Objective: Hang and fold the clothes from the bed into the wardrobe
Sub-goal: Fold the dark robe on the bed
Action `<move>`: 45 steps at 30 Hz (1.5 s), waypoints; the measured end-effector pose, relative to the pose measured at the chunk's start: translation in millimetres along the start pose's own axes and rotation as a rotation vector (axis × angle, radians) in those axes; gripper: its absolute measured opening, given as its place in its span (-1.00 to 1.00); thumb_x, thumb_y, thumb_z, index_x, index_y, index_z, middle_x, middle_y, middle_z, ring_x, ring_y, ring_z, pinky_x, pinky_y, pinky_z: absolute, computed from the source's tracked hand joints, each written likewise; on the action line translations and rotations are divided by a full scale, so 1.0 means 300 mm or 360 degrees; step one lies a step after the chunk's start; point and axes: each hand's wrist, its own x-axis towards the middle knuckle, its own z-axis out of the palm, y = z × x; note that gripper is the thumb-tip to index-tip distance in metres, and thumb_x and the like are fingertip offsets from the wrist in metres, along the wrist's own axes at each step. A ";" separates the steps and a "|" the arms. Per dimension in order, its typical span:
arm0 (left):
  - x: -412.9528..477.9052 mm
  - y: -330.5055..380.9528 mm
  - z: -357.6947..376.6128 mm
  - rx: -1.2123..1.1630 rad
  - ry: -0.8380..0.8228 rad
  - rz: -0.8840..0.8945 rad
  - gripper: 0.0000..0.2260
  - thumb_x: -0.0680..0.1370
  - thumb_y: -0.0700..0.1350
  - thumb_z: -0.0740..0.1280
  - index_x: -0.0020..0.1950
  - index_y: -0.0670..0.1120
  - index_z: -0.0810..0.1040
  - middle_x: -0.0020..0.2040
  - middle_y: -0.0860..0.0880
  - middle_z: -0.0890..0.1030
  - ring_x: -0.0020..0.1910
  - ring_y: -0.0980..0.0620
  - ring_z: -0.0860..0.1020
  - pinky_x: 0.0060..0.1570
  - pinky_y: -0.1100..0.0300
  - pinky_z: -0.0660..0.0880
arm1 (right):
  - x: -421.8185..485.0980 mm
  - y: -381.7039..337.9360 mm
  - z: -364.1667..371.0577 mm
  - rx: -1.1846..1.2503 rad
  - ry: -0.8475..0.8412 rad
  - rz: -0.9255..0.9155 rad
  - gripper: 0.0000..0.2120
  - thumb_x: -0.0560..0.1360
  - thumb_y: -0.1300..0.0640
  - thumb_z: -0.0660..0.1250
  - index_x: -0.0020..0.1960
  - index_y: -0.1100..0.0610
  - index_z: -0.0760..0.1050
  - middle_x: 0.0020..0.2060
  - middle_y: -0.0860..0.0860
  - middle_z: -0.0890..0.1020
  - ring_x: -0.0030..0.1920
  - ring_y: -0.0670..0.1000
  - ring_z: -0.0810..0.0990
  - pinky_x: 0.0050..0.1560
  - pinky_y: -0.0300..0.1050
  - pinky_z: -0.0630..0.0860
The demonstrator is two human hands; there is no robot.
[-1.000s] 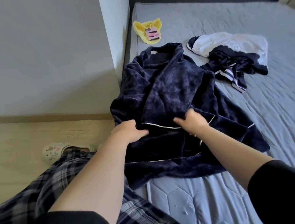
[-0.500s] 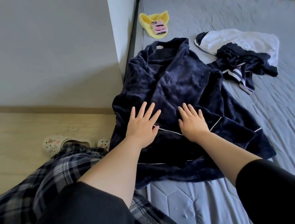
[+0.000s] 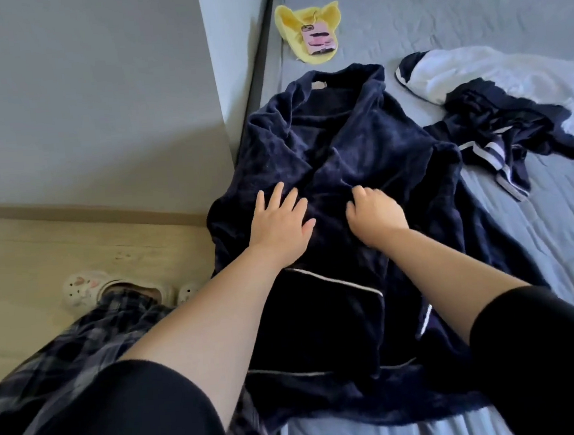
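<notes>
Progress so far is slight, in my judgement: nothing in view has reached a wardrobe, and no wardrobe or hanger shows at all. I see the dark navy plush robe with white piping point(image 3: 362, 184) spread collar-far on the grey quilted bed point(image 3: 468, 14), its near hem draped over the bed's near edge. My left hand point(image 3: 279, 224) lies flat on the robe's middle, fingers straight and spread, pressing the fabric. My right hand point(image 3: 376, 215), just right of it, has its fingers curled down into the plush; they appear to bunch a fold, though the grip itself is partly hidden. I read the step in hand as smoothing and gathering the robe before folding or lifting it.

Still untouched, to the far right, lies a crumpled heap of white and navy striped-trim clothing point(image 3: 496, 104). At the far left of the bed rests a yellow plush item point(image 3: 308, 23) with a pink phone point(image 3: 319, 39) on it. Remaining work: the robe, then the heap, and all the carrying.
</notes>
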 end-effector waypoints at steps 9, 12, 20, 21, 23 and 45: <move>0.284 -0.158 -0.040 -0.0160 -0.0168 -0.0710 -0.43 0.62 0.21 -0.10 0.57 0.00 -0.06 0.58 0.06 -0.06 0.54 -0.07 -0.12 0.44 -0.17 -0.08 | 0.274 0.073 0.095 -0.0008 -0.0382 0.0035 -0.44 0.61 -0.12 -0.02 0.55 0.04 -0.01 0.53 0.09 0.11 0.52 0.09 0.06 0.47 0.15 -0.08; 0.370 -0.174 -0.080 0.0040 0.0286 -0.0643 -0.52 0.59 0.12 0.13 0.43 -0.11 0.30 0.40 -0.11 0.34 0.39 -0.14 0.25 0.28 -0.07 0.24 | 0.333 0.072 0.107 0.0037 -0.0330 0.0029 -0.48 0.58 -0.09 0.02 0.49 0.08 0.15 0.39 0.16 0.33 0.39 0.18 0.26 0.40 0.13 0.11; 0.634 -0.165 -0.149 -0.0236 0.0343 -0.0512 -0.36 0.50 0.12 0.34 0.47 -0.03 0.15 0.39 -0.13 0.32 0.33 -0.18 0.33 0.22 -0.07 0.34 | 0.460 0.097 0.091 0.0122 -0.0528 0.0070 -0.50 0.50 -0.15 0.12 0.38 0.03 0.26 0.28 0.11 0.38 0.33 0.17 0.29 0.24 0.12 0.24; 0.660 -0.170 -0.155 -0.0358 0.0300 -0.0640 -0.39 0.49 0.10 0.36 0.45 -0.03 0.19 0.36 -0.13 0.35 0.31 -0.17 0.35 0.18 -0.06 0.37 | 0.470 0.094 0.092 0.0116 -0.0540 0.0081 -0.52 0.49 -0.17 0.13 0.34 0.02 0.27 0.26 0.10 0.38 0.32 0.16 0.30 0.23 0.13 0.24; 0.713 -0.201 -0.165 -0.0572 0.0276 -0.0845 -0.58 0.52 -0.02 0.36 0.33 -0.08 0.36 0.27 -0.13 0.46 0.22 -0.17 0.44 0.04 -0.01 0.42 | 0.486 0.088 0.098 0.0105 -0.0552 0.0094 -0.57 0.46 -0.19 0.14 0.24 0.00 0.31 0.21 0.08 0.39 0.30 0.15 0.31 0.20 0.13 0.24; 0.812 -0.266 -0.295 -0.0754 0.0575 -0.0714 -0.82 0.55 -0.12 0.29 0.13 -0.13 0.50 0.12 -0.09 0.56 0.07 -0.10 0.53 -0.10 0.15 0.37 | 0.522 0.068 0.096 0.0365 -0.0506 0.0317 -0.81 0.47 -0.12 0.19 -0.12 0.00 0.34 -0.01 0.03 0.38 0.20 0.17 0.38 0.12 0.07 0.26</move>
